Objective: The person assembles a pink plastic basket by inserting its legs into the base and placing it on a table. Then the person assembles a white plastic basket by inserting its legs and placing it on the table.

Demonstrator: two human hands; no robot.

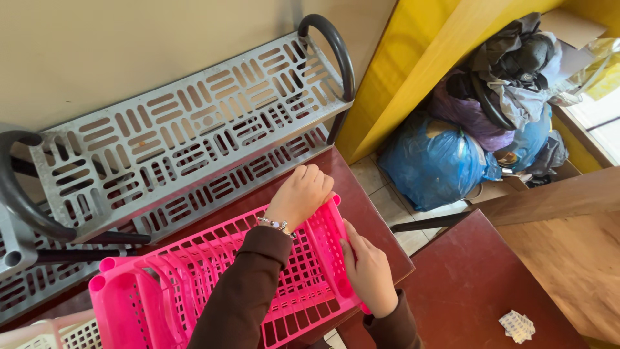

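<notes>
Sleeves: brown cuffs are rising from the bottom edge, nearest the camera.
Left hand (pixel 302 194): fingers are curling closed over the far end rim of the pink rack (pixel 194 284).
Right hand (pixel 369 270): fingers are lying nearly flat, pressing against the rack's right end wall.
Pink rack: sitting empty at lower centre on the dark red table (pixel 361 207).
Grey shelf unit (pixel 187 129): standing empty at upper left.
Blue bag (pixel 433 161): bulging full at upper right, under piled clothes (pixel 516 58).
Blister packs (pixel 517 325): lying lower right.
</notes>
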